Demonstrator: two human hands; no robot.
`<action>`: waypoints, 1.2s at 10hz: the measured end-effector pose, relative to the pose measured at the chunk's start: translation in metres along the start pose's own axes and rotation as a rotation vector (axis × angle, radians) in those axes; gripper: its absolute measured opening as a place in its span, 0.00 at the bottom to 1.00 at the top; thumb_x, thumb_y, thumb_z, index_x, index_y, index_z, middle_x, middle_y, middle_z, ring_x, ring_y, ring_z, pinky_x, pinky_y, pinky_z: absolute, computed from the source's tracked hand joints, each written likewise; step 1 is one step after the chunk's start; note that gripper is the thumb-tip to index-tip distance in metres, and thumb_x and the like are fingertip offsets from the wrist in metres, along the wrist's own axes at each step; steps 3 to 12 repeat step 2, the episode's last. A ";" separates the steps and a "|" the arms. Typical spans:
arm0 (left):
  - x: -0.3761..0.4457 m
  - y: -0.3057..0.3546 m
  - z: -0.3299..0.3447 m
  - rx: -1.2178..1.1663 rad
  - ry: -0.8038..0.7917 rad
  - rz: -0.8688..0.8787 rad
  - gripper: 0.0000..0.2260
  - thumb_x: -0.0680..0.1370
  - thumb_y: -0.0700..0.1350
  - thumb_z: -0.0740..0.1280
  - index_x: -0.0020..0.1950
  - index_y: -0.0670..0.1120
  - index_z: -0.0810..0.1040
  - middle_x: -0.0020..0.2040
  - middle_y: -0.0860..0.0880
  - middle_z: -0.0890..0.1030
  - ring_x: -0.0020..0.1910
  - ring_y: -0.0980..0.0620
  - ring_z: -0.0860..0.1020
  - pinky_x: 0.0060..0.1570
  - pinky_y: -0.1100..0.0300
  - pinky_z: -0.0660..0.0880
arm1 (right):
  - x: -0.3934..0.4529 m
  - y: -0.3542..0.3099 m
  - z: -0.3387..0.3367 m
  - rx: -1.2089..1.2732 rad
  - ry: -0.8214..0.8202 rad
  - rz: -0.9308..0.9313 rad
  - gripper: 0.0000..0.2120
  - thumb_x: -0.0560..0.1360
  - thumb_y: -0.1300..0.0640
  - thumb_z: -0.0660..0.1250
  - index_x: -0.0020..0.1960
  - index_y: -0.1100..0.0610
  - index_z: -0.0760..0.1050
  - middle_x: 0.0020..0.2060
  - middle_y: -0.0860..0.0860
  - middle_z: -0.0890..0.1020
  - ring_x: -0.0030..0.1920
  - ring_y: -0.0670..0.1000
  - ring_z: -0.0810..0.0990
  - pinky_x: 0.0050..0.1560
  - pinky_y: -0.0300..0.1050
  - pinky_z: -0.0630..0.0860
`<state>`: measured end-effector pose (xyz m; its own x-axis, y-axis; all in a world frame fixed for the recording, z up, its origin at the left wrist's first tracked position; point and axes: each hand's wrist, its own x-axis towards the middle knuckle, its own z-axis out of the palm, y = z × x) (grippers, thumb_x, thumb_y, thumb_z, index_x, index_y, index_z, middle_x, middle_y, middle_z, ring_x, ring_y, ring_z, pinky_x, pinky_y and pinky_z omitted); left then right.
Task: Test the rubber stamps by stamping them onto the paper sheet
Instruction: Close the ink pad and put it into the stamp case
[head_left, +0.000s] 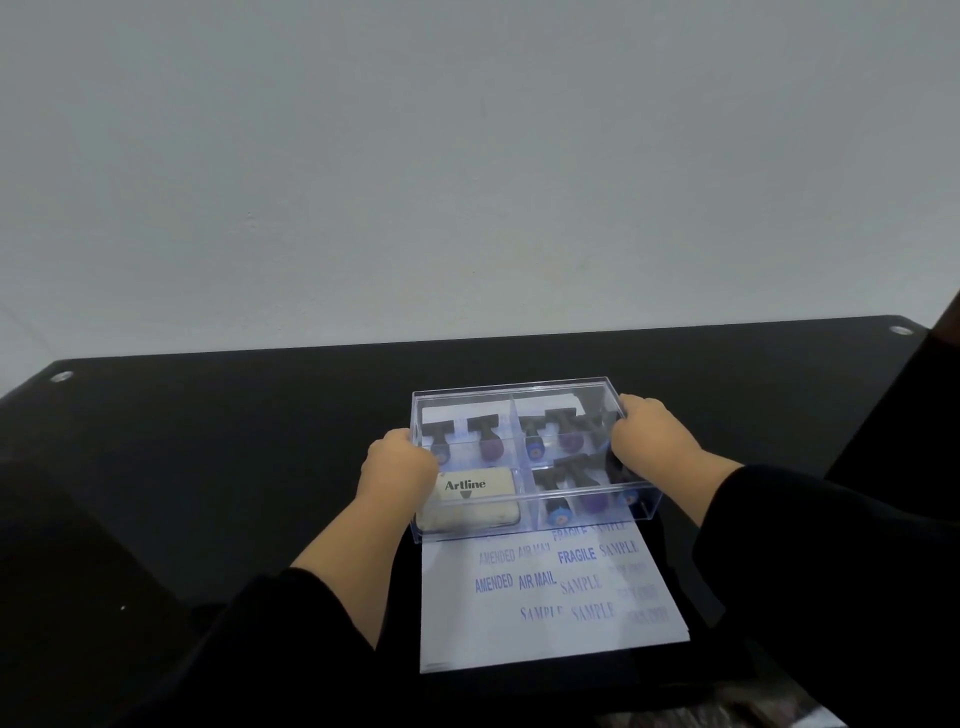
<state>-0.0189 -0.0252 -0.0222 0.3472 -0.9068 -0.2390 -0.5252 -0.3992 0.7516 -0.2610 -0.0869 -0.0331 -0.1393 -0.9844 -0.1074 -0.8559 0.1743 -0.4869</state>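
Head view: left hand (400, 457) and right hand (647, 431), fingers curled, gripping clear stamp box (519, 400) ends.

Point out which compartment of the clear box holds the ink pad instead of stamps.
The near-left compartment: it holds the cream Artline ink pad; the other three compartments of the clear box hold black-handled rubber stamps.

Long black sleeves, seemingly loose, on both arms; each hand (400, 460) bare.

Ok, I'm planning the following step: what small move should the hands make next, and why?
Probably lift the lid off the clear box. Both the left hand and right hand grip its sides, and the stamps and ink pad lie closed inside, beside the already stamped paper sheet.
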 end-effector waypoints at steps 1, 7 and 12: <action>-0.005 0.002 -0.009 -0.075 0.014 -0.002 0.10 0.79 0.38 0.59 0.56 0.46 0.76 0.59 0.44 0.75 0.43 0.51 0.72 0.43 0.60 0.70 | -0.004 0.001 -0.007 0.020 -0.047 0.008 0.14 0.77 0.63 0.54 0.61 0.58 0.70 0.58 0.58 0.73 0.50 0.57 0.76 0.48 0.49 0.75; -0.012 0.005 -0.038 -0.291 0.136 0.093 0.20 0.81 0.40 0.59 0.73 0.45 0.66 0.70 0.47 0.69 0.58 0.49 0.72 0.53 0.63 0.67 | -0.013 0.006 -0.023 0.027 -0.062 -0.020 0.22 0.79 0.58 0.56 0.72 0.56 0.62 0.66 0.58 0.70 0.56 0.57 0.76 0.50 0.48 0.75; -0.012 0.005 -0.038 -0.291 0.136 0.093 0.20 0.81 0.40 0.59 0.73 0.45 0.66 0.70 0.47 0.69 0.58 0.49 0.72 0.53 0.63 0.67 | -0.013 0.006 -0.023 0.027 -0.062 -0.020 0.22 0.79 0.58 0.56 0.72 0.56 0.62 0.66 0.58 0.70 0.56 0.57 0.76 0.50 0.48 0.75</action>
